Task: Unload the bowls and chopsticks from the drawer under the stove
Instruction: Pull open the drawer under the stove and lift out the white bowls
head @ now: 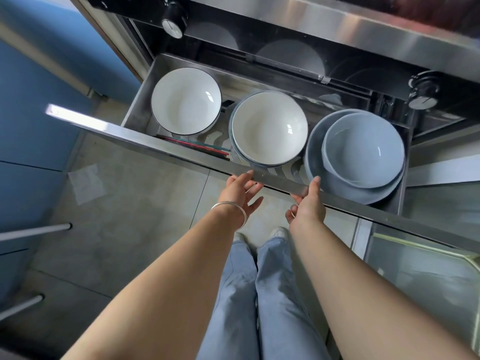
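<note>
The steel drawer [145,137] under the stove stands pulled out. In it, from left to right, sit a white bowl with a dark rim [185,100], a stack of white bowls [268,128], and a small blue bowl [363,149] nested in a wider blue bowl [315,152]. Red and green chopsticks [197,148] lie in front of the left bowl, partly hidden by the drawer front. My left hand [240,193] has spread fingers, fingertips touching the drawer's front edge. My right hand [309,203] grips that edge, thumb on top, just before the blue bowls.
Two stove knobs [172,22] [423,96] jut out above the drawer. Blue cabinets [31,113] and white bars [33,231] are on the left. A sheet of paper [87,183] lies on the tiled floor. A glass-fronted door [420,268] is at lower right.
</note>
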